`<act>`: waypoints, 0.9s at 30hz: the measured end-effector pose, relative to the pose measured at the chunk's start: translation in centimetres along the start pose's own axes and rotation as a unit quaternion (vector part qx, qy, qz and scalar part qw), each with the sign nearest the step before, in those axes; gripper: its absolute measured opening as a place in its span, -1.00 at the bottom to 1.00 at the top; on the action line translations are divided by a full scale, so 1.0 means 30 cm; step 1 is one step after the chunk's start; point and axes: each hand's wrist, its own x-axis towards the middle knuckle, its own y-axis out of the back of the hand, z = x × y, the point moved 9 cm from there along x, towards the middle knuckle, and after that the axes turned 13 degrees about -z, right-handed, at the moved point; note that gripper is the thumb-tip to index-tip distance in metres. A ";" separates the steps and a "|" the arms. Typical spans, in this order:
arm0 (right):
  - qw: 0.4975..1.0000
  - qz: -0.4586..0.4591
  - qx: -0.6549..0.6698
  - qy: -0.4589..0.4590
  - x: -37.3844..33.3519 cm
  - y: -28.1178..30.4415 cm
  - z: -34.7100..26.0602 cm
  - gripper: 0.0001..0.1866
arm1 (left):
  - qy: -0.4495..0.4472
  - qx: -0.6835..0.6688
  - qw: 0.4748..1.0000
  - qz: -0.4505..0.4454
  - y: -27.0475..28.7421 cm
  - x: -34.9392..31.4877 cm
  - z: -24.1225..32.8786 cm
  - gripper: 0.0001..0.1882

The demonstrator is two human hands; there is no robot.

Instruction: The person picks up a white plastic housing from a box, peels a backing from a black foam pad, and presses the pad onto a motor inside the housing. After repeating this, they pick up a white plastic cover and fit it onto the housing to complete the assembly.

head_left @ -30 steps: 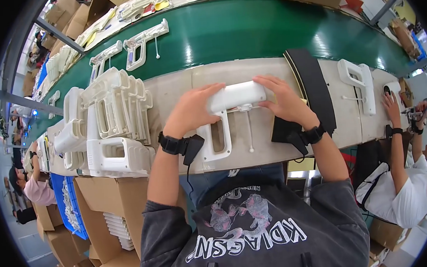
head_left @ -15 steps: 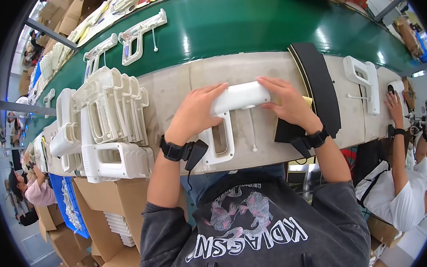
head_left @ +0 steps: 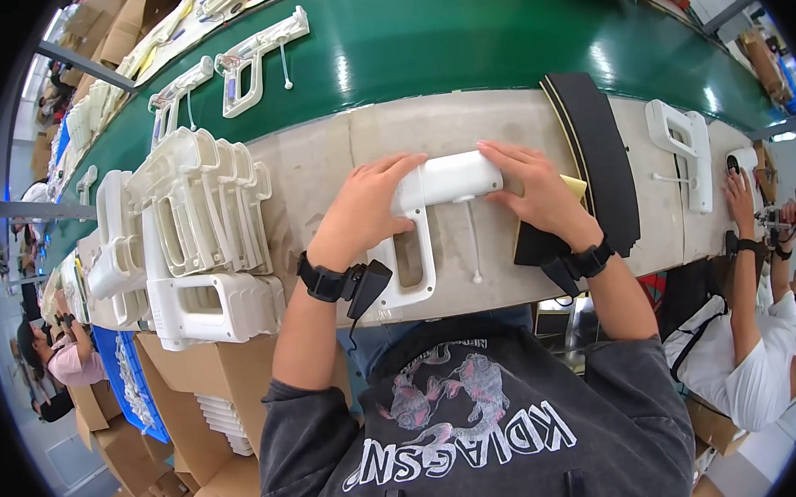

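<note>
A white plastic handled housing lies on the worktable before me, its barrel crosswise and its looped handle pointing toward me. Around the barrel's left end, beside the handle, my left hand is closed with the thumb below. My right hand grips the opposite end, fingertips on top and thumb underneath. From under the barrel a thin white cord with a small knob at its end runs toward me. The palm sides of both hands are hidden.
Stacked white housing shells stand at the left. Black foam sheets lie right of my hands. Beyond runs a green conveyor carrying open housings. Another housing and a co-worker's hand are at far right. Cardboard boxes stand below left.
The view has shifted slightly, so the surroundings sit a little differently. Both hands keep nearly the same hold on the housing.
</note>
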 end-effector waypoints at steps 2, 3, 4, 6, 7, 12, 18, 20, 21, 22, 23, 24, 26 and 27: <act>0.999 -0.012 0.049 0.008 0.009 0.000 0.006 -0.31 | 0.014 -0.009 1.000 -0.017 -0.009 0.012 -0.030 -0.02; 0.995 -0.023 0.095 0.017 0.018 -0.003 0.012 -0.34 | 0.027 -0.016 0.999 -0.032 -0.016 0.018 -0.049 0.01; 0.995 -0.023 0.096 0.014 0.025 0.001 0.025 -0.34 | 0.026 -0.017 0.999 -0.034 -0.016 0.021 -0.049 0.01; 0.989 -0.066 0.130 -0.011 0.047 -0.017 0.065 -0.38 | 0.040 -0.014 0.999 -0.032 -0.006 0.024 -0.052 0.04; 0.989 -0.064 0.129 -0.013 0.053 -0.006 0.070 -0.38 | 0.037 -0.014 0.999 -0.033 0.004 0.032 -0.047 0.04; 0.974 -0.150 0.167 -0.032 0.095 -0.025 0.125 -0.31 | 0.063 0.005 0.994 -0.092 -0.002 0.055 -0.031 0.06; 0.954 -0.216 0.209 -0.013 0.139 -0.066 0.139 -0.28 | 0.010 0.004 0.997 -0.072 -0.009 0.037 -0.040 0.08; 0.948 -0.219 0.229 -0.018 0.115 -0.054 0.134 -0.27 | 0.021 0.028 0.997 -0.073 0.009 0.013 0.018 0.10; 0.942 -0.199 0.271 0.000 0.088 -0.037 0.117 -0.32 | 0.020 0.037 0.997 -0.056 0.022 0.001 0.055 0.09; 0.933 -0.182 0.310 0.026 0.071 -0.021 0.076 -0.37 | 0.027 0.047 0.998 -0.034 0.049 -0.032 0.088 0.07; 0.926 -0.144 0.349 0.006 0.034 0.018 0.048 -0.38 | 0.017 0.049 0.998 -0.038 0.063 -0.050 0.138 0.07; 0.928 -0.136 0.347 -0.001 -0.001 0.048 0.023 -0.38 | 0.000 0.026 0.999 -0.027 0.090 -0.068 0.196 0.05; 0.862 -0.163 0.479 0.008 -0.073 0.082 -0.053 -0.35 | -0.023 0.004 1.000 -0.018 0.135 -0.091 0.310 0.04; 0.859 -0.154 0.489 0.000 -0.123 0.125 -0.089 -0.36 | -0.040 0.032 0.999 -0.018 0.147 -0.094 0.374 -0.02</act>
